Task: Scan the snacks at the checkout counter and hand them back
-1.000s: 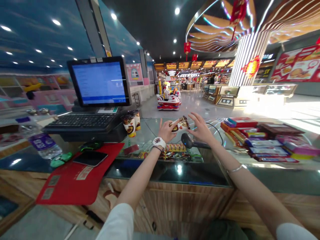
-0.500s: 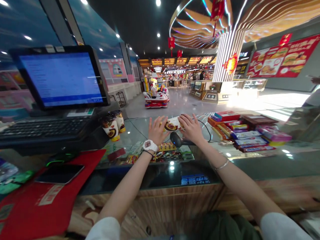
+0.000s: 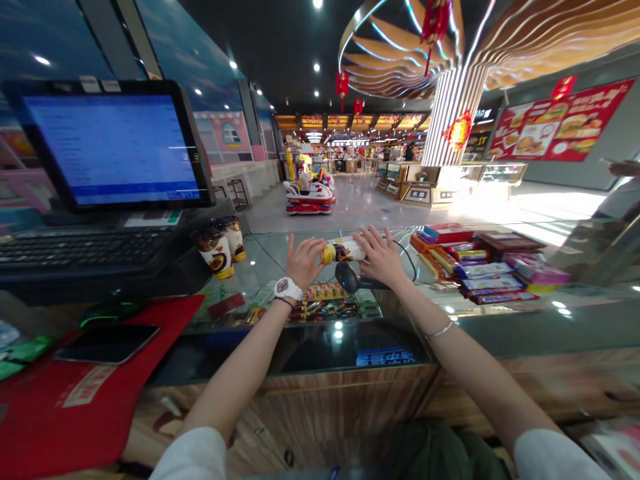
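A white drink cup (image 3: 345,249) with a yellow-and-brown print lies on its side above the glass counter. My left hand (image 3: 304,261) holds its yellow-banded end, fingers curled against it. At the opposite, white end, my right hand (image 3: 381,257) grips the cup with its fingers over the top. Just in front of the cup is a black barcode scanner (image 3: 346,277), partly under my right hand, its cable curving behind. Two similar printed cups (image 3: 218,255) stand upright to the left, beside the monitor.
A lit monitor (image 3: 113,143) and keyboard (image 3: 75,257) occupy the left. A dark phone (image 3: 107,343) lies on a red mat (image 3: 100,427). Packaged snacks (image 3: 485,267) are piled on the right of the glass counter (image 3: 260,267). A person's arm (image 3: 623,167) shows at the far right.
The cup has turned about its length between my hands, so the yellow band now shows at its left end. The whole view has shifted slightly.
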Tool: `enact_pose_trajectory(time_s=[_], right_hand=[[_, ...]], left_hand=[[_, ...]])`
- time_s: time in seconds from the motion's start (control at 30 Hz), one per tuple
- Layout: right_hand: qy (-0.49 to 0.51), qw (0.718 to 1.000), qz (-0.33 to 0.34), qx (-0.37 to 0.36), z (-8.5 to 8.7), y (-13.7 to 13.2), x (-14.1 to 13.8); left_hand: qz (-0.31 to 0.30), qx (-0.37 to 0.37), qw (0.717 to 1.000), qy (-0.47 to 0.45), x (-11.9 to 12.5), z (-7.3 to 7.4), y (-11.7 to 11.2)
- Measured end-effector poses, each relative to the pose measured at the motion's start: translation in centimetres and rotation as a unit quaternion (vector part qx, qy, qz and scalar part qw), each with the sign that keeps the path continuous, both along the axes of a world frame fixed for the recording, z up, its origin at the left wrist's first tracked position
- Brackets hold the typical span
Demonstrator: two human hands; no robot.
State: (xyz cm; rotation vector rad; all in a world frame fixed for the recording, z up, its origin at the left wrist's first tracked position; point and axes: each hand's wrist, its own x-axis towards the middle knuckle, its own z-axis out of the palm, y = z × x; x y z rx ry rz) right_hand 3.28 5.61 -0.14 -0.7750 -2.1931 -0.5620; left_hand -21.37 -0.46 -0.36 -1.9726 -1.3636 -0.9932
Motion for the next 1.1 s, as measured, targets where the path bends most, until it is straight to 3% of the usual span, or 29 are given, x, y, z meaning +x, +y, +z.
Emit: enact_pose_trajectory(time_s=[0.2, 0.63, 0.77, 0.93, 1.1], right_hand=[[0.017, 1.000, -0.008, 0.014, -0.5, -0.3, -0.5], [0.006, 0.999, -0.019, 0.031, -1.6, 0.6, -0.6], [0.012, 1.000, -0.008, 0.019, -1.4, 0.4, -0.7], [0.024, 0.994, 0.092, -0.048, 0.4, 0.1, 0.5], [0.031, 0.966, 0.155, -0.204, 1.0, 0.5, 2.0]], left_hand=[[-0.006, -0.009, 1.000, 0.017, 0.8, 0.3, -0.4], [0.033, -0.104, 0.994, -0.031, 1.3, 0.0, 0.3], [0.037, -0.091, 0.995, -0.030, 1.2, 0.0, 0.2], [0.043, -0.067, 0.996, -0.039, 0.1, -0.6, 0.6], [0.055, -0.078, 0.994, -0.047, -1.2, -1.2, 1.0]])
